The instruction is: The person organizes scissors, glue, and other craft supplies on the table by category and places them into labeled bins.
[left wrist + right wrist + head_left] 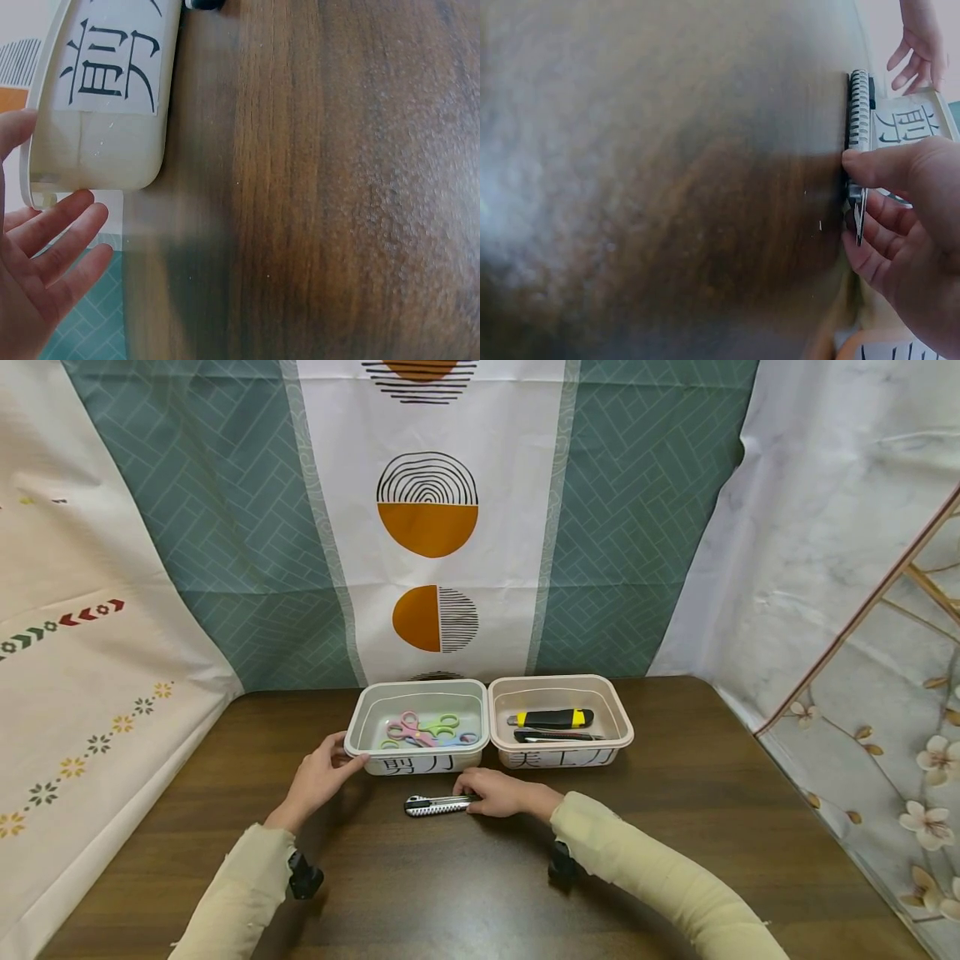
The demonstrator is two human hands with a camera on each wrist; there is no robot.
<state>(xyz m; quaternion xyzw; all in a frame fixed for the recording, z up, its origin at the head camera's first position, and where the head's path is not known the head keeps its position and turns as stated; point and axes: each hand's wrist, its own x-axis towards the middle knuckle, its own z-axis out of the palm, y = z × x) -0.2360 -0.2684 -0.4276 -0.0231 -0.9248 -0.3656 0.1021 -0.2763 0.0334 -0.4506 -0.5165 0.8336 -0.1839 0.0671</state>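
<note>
My right hand (500,792) pinches a box cutter (437,806) with a black and white patterned handle, lying at the tabletop in front of two bins. In the right wrist view, the thumb presses one side of the box cutter (859,112) and the fingers lie along the other. My left hand (318,778) touches the front left corner of a grey-green bin (420,692); its fingers (71,247) are fairly straight beside the end wall. Several scissors (411,728) in pink, green and blue lie inside that bin.
Adjoining on the right, a beige bin (551,687) holds a black and yellow box cutter (555,719) and a slimmer dark cutter (555,737). Both bins bear labels with written characters. The brown wooden table (420,893) extends to a patterned curtain (637,527) behind.
</note>
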